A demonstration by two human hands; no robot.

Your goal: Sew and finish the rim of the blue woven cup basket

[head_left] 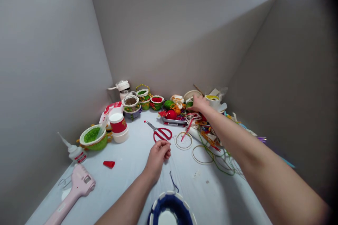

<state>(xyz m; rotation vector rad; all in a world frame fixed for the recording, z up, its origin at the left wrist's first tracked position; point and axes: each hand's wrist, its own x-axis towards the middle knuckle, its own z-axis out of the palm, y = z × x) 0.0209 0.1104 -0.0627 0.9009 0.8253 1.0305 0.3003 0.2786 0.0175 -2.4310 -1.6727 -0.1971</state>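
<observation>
My right hand [200, 104] reaches to the back, over a pile of yarn. Its fingers look stretched and apart beside a green yarn ball [189, 104]; whether they touch it I cannot tell. My left hand [159, 154] rests on the table with curled fingers, and what lies inside them, if anything, is hidden. Just beyond it are red-handled scissors [158, 132]. Close to me stands a dark blue woven basket [173, 202] with a white rim, partly cut off by the lower edge. A dark cord end [173, 181] sticks up from its far rim.
At left lie a pink glue gun [79, 182], a glue bottle [77, 153], a red cone cap [109, 164] and a green basket [93, 140]. A red-white jar [118, 126] and several small baskets [131, 102] stand behind. Hoops [202, 155] and loose cords are at right. Grey panels surround the table.
</observation>
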